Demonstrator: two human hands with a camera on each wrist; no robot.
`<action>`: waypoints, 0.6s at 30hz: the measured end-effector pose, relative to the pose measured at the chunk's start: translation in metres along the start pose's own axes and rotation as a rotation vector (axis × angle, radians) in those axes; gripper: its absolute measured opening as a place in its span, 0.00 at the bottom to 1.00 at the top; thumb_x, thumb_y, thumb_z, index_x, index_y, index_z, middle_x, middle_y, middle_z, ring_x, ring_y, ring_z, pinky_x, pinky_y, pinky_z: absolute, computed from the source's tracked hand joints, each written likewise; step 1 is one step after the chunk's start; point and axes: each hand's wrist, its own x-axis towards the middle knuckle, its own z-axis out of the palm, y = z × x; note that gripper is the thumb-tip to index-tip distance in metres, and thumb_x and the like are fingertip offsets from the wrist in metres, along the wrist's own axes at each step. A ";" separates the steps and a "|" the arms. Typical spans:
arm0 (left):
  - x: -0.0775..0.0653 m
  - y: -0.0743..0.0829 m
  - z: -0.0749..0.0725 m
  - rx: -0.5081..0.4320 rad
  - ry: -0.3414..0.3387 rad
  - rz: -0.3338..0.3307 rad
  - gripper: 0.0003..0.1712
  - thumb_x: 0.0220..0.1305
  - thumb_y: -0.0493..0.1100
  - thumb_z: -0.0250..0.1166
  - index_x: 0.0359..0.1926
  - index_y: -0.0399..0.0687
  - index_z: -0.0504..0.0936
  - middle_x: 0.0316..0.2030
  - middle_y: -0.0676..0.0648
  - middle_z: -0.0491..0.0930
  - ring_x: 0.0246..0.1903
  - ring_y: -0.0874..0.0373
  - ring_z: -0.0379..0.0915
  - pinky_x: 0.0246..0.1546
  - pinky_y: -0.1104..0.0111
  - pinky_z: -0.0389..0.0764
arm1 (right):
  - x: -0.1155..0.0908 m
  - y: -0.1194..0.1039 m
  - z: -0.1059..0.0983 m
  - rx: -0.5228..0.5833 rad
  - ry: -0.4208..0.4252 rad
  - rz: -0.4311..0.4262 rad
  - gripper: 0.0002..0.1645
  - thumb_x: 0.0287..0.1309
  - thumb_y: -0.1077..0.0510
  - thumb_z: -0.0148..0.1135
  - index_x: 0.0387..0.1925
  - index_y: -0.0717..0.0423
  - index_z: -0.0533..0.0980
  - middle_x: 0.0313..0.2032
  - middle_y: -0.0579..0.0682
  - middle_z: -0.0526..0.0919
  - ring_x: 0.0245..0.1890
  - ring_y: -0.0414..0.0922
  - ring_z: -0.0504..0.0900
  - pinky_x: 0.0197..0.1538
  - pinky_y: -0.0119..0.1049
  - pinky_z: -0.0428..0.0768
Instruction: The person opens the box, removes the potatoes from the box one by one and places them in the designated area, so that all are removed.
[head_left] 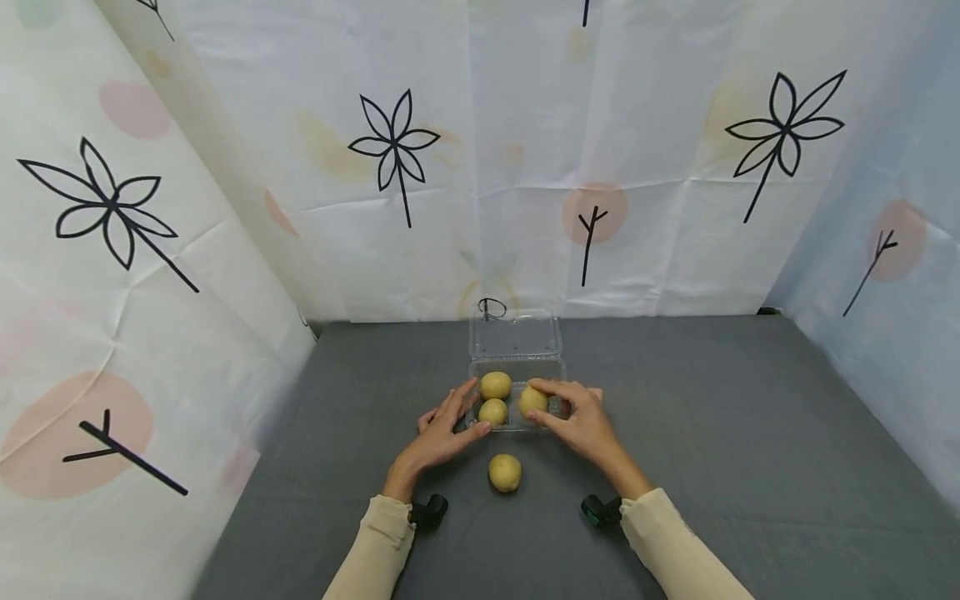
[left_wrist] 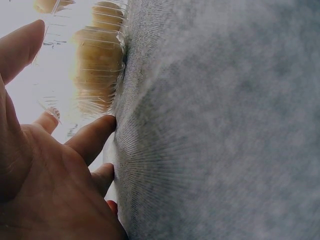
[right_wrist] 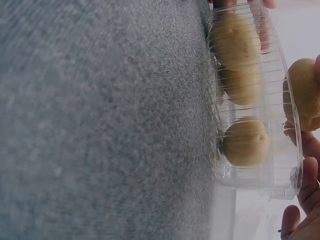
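In the head view, a clear plastic clamshell box (head_left: pixel 517 367) stands with its lid raised at the back. Two yellowish potatoes, one behind (head_left: pixel 496 385) and one in front (head_left: pixel 492 412), sit in its left part. Another potato (right_wrist: pixel 245 142) shows through the wall in the right wrist view. My right hand (head_left: pixel 585 421) pinches a potato (head_left: pixel 533 402) between thumb and fingers above the box's right part. My left hand (head_left: pixel 442 433), fingers spread and fairly straight, rests against the box's left side, its thumb near the front rim.
One more potato (head_left: pixel 504 473) lies on the grey cloth-covered table (head_left: pixel 720 450) in front of the box, between my forearms. Patterned white curtains (head_left: pixel 525 167) hang behind the table and at both sides. Each wrist wears a small black camera.
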 end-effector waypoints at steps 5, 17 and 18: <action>0.000 0.000 0.001 0.002 0.003 -0.001 0.48 0.72 0.62 0.60 0.82 0.70 0.43 0.76 0.51 0.63 0.82 0.45 0.30 0.69 0.37 0.38 | -0.005 -0.001 -0.003 0.005 0.002 0.020 0.30 0.44 0.58 0.82 0.53 0.52 0.86 0.28 0.48 0.86 0.23 0.36 0.63 0.43 0.39 0.53; 0.001 -0.002 0.003 0.017 0.012 -0.023 0.49 0.70 0.63 0.61 0.82 0.73 0.43 0.77 0.55 0.62 0.83 0.48 0.30 0.70 0.39 0.38 | -0.021 -0.006 -0.013 0.058 -0.053 0.041 0.30 0.48 0.58 0.80 0.56 0.55 0.84 0.31 0.47 0.85 0.22 0.34 0.63 0.39 0.41 0.62; 0.001 -0.002 0.003 0.016 0.011 -0.023 0.49 0.71 0.63 0.61 0.82 0.73 0.43 0.77 0.55 0.62 0.83 0.48 0.30 0.70 0.39 0.38 | -0.022 -0.006 -0.013 0.065 -0.057 0.036 0.30 0.48 0.58 0.80 0.56 0.55 0.84 0.32 0.47 0.86 0.21 0.34 0.63 0.38 0.42 0.64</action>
